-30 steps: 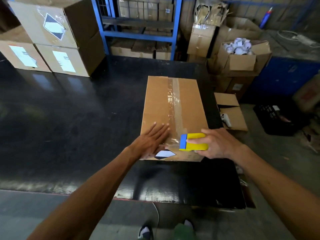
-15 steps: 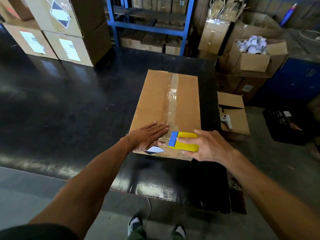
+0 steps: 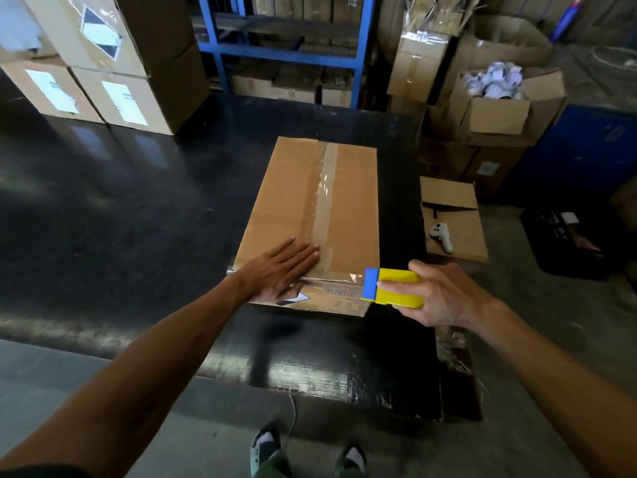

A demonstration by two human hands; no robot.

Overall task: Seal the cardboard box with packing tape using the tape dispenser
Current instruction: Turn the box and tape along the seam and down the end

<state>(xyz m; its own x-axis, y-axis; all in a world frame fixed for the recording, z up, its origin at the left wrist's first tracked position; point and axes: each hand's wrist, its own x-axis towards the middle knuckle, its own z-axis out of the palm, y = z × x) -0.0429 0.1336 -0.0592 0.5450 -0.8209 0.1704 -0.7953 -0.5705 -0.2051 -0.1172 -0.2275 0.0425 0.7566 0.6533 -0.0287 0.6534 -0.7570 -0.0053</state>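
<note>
Now, step: running tape along the near top edge, toward 3 o'clock.
Box (image 3: 293, 201): on the counter (image 3: 120, 219), centre seam already taped.
Left hand (image 3: 281, 269): flat, fingers spread, pinning tape (image 3: 327, 277) at the near edge, gripping nothing.
Right hand (image 3: 441, 293): fingers wrapped round the dispenser (image 3: 393, 288), at the box's near right corner.
Doing it well: keep tape taut and level with the edge, press down behind the dispenser, carry past the corner before cutting.
Risk: wrinkles if tension drops.
</note>
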